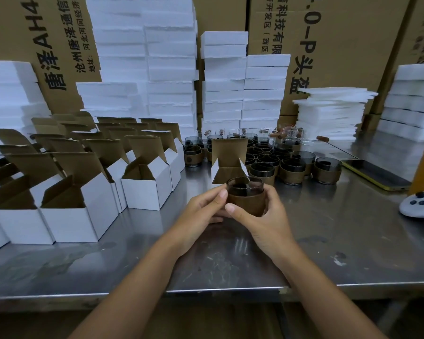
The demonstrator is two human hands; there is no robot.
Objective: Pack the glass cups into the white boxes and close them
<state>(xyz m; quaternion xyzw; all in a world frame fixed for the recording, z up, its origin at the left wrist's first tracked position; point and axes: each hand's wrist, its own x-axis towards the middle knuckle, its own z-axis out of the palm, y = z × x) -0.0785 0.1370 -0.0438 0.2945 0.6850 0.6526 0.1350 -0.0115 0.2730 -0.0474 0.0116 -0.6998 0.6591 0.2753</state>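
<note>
One glass cup [245, 195] with a brown sleeve stands upright, mouth up, its long axis vertical. It is held just above the steel table [328, 241]. Two hands grip it: the left hand [201, 214] and the right hand [262, 223] both curl their fingers round the sleeve, thumbs in front. At 12 o'clock, one open white box [227, 165] is partly hidden by the cup. At 1 o'clock stand more cups [291, 165], perhaps twenty; they overlap. At 9 o'clock are rows of open boxes [142, 189], cut off at the left edge.
</note>
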